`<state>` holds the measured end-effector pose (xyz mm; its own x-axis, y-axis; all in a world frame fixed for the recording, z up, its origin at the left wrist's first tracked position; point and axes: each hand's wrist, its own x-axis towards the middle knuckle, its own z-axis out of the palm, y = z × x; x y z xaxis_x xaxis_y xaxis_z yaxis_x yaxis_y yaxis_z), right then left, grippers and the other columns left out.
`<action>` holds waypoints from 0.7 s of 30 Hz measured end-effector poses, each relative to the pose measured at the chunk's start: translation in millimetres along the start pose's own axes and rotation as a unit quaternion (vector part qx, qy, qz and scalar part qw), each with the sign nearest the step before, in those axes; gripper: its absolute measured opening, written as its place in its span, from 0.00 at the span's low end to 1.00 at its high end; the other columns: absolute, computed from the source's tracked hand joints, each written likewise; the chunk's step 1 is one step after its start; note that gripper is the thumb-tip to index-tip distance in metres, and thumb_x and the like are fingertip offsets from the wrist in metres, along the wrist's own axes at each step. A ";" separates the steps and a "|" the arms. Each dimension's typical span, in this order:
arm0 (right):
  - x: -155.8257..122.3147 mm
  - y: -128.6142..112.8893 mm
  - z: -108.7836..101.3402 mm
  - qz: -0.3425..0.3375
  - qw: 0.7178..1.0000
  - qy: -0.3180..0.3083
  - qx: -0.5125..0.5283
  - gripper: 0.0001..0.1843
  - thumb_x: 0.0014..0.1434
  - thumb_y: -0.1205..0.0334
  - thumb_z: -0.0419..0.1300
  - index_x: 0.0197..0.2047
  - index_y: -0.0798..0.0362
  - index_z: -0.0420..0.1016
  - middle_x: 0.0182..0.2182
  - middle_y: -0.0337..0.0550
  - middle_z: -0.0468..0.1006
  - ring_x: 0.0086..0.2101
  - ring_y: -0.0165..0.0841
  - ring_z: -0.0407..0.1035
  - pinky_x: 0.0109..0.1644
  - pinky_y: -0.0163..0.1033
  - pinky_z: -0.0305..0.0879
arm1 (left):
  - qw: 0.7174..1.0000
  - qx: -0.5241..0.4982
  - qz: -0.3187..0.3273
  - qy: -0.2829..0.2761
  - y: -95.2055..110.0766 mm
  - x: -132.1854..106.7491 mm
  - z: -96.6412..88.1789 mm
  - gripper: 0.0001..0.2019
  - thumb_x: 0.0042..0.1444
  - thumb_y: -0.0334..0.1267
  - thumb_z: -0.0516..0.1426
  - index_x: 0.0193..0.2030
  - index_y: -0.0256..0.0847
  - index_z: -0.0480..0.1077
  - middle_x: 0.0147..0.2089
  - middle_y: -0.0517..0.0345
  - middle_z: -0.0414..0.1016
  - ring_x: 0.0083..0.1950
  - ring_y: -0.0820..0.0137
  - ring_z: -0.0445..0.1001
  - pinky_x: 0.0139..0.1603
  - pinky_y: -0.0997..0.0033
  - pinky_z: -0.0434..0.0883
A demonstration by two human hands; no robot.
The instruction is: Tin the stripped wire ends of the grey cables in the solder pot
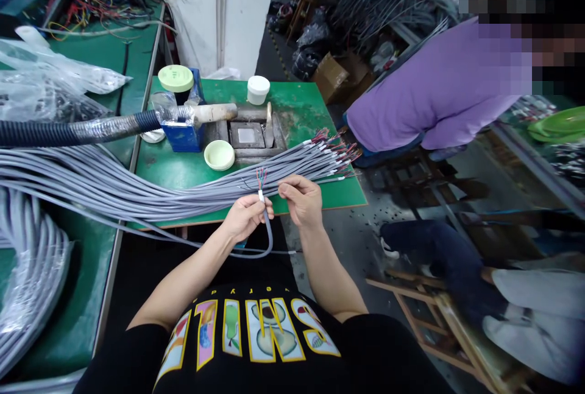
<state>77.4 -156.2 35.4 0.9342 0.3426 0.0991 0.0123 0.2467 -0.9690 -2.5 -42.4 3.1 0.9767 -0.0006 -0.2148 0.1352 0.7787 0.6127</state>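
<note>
My left hand (245, 216) pinches a grey cable (269, 237) just below its stripped end. A white band (261, 195) wraps the cable there, and thin coloured wires (261, 177) fan upward out of it. The rest of this cable loops down and back to the left. To its right, my right hand (301, 200) is closed, thumb against forefinger; whatever is between those fingertips is too small to make out. Just beyond both hands lies a thick bundle of grey cables (196, 196), its stripped coloured ends (336, 150) pointing right.
On the green bench (297, 102) are a square metal pot (247, 136), a pale bowl (219, 155), a white lidded tub (258, 89) and a blue box (183, 137) with a hose (91, 129). People in purple (425, 77) and grey (539, 321) are at right, near a wooden stool (425, 321).
</note>
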 end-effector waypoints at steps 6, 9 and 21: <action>-0.4 -11.7 -6.0 -0.015 0.996 -0.047 -0.076 0.04 0.47 0.61 0.68 0.27 0.51 0.79 0.24 0.37 0.74 0.25 0.27 0.64 0.31 0.35 0.62 | 0.998 0.060 0.025 0.007 0.2 0.3 0.9 0.20 0.34 0.46 0.71 0.28 0.33 0.75 0.23 0.55 0.75 0.23 0.75 0.71 0.24 0.78 0.63; -1.9 -21.0 -6.4 -0.070 0.987 -0.047 -0.139 0.04 0.50 0.61 0.67 0.28 0.51 0.78 0.25 0.37 0.74 0.28 0.29 0.66 0.34 0.36 0.63 | 0.994 0.102 0.049 0.001 -2.6 1.0 1.8 0.17 0.37 0.45 0.70 0.29 0.33 0.75 0.23 0.55 0.75 0.23 0.76 0.69 0.25 0.77 0.63; -1.1 -31.9 -2.2 -0.104 0.969 -0.075 -0.209 0.05 0.53 0.61 0.64 0.28 0.52 0.76 0.25 0.37 0.73 0.28 0.29 0.65 0.34 0.37 0.61 | 0.982 0.171 0.085 0.014 -3.6 -1.8 12.5 0.15 0.33 0.41 0.71 0.22 0.34 0.73 0.24 0.60 0.73 0.26 0.77 0.67 0.31 0.75 0.66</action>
<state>76.8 -166.4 65.7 0.8342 0.4608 0.3031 0.3671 -0.0537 -0.9286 -2.6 -53.1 10.8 0.9858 0.1310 -0.1053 0.0240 0.5101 0.8598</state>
